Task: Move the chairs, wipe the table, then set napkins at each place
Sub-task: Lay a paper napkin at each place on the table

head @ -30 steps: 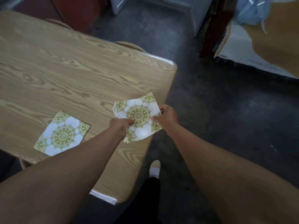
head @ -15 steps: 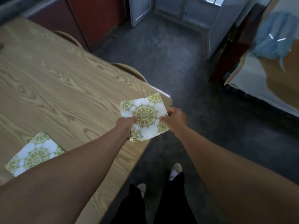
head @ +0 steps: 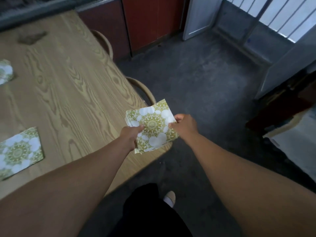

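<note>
Item: napkin stack [head: 152, 129], green-and-white pattern, held in the air over the table's [head: 68, 93] near corner, with its outer half past the table edge and above the floor. Grip: left hand [head: 130, 135] pinches the stack's left edge, thumb on top and the other fingers hidden beneath; right hand [head: 185, 125] pinches the right edge with curled fingers. The hold is the same as a second ago. Change: a second ago the stack hung well inside the table edge, with the laid napkin [head: 18, 151] near the left hand. That napkin now lies well apart from the stack, towards the table's near-left edge, and has not moved on the wood. A second napkin [head: 5, 71] has come into view at the table's left margin. Two chair backs, the nearer chair [head: 145, 88] and the farther chair [head: 105, 40], now show just beyond the table's right-hand long edge. A blurred dark object [head: 31, 36] sits at the table's far end; what it is cannot be told. Reading: the person is rounding the corner. Two places appear served, and the side with the chairs is probably next; no napkin has yet been peeled off the stack.
</note>
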The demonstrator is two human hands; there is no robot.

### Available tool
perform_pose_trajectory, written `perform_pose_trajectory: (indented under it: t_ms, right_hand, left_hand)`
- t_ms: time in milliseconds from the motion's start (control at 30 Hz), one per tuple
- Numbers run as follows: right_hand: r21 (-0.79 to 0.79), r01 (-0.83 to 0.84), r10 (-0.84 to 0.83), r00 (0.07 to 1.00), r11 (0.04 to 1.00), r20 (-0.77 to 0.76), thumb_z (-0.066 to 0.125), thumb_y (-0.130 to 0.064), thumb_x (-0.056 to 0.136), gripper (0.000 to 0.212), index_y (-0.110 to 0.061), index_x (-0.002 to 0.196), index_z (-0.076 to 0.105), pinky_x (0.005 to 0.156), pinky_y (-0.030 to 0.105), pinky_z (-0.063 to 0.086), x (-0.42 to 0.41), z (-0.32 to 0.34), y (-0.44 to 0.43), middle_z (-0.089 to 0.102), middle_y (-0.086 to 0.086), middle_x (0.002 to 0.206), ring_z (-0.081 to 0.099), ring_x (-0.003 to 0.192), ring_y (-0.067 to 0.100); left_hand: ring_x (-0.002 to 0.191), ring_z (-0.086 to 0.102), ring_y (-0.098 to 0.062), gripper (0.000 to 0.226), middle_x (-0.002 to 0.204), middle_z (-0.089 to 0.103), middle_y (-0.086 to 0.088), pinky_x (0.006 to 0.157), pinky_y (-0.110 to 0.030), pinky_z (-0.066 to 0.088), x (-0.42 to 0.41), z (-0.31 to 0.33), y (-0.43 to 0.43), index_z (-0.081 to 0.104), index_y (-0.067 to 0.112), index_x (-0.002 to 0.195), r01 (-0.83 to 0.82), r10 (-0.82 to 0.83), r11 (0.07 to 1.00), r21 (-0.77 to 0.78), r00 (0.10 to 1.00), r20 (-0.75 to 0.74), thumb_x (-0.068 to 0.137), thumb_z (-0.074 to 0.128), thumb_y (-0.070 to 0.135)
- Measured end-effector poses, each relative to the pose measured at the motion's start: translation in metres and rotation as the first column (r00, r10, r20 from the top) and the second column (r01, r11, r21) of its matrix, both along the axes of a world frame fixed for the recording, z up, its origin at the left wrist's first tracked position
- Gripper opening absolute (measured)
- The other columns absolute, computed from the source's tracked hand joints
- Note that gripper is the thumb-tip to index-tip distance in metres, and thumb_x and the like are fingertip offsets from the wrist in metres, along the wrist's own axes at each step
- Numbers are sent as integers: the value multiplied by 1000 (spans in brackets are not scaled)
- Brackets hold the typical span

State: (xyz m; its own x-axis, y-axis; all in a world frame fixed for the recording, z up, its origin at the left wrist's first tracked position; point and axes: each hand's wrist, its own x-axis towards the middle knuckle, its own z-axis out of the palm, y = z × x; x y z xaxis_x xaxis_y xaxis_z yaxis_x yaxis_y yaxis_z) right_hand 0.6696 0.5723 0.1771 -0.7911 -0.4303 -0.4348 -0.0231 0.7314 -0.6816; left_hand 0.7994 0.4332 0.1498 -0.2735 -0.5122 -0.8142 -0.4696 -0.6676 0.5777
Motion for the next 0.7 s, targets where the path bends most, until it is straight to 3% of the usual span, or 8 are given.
perform_pose_trajectory:
  t_ms: [67,333,467,700]
  right_hand:
    - [-5,-54,54,998,999,9,75,-15,80,20,-15,101,73,67,21,45,-19,0,-14,70,-1,89,63,80,13]
    - [-12,-162,162,986,987,49,80,-17,76,17,-17,89,69,70,28,54,-109,-10,-96,70,2,90,69,83,18]
    - [5,-228,226,970,974,94,78,-15,77,13,-16,81,65,60,25,47,-147,-10,-133,68,2,83,66,76,17]
    - [-32,-374,374,910,927,177,76,-16,80,11,-13,87,68,54,19,45,-186,-9,-203,71,2,89,65,73,13]
  left_hand:
    - [89,69,-35,47,106,70,-20,69,-43,56,-11,0,-8,60,-1,121,-70,70,998,-4,998,-7,79,78,12]
    - [85,66,-32,45,98,67,-17,73,-44,54,-80,-8,-56,60,-2,118,-308,307,951,-6,948,-82,79,78,12]
    - [82,66,-31,44,99,68,-16,72,-45,54,-110,-8,-73,61,0,119,-422,421,907,18,901,-107,79,77,12]
    - [75,68,-25,38,88,70,-7,60,-38,54,-131,0,-107,62,9,113,-619,616,785,22,777,-126,79,78,14]
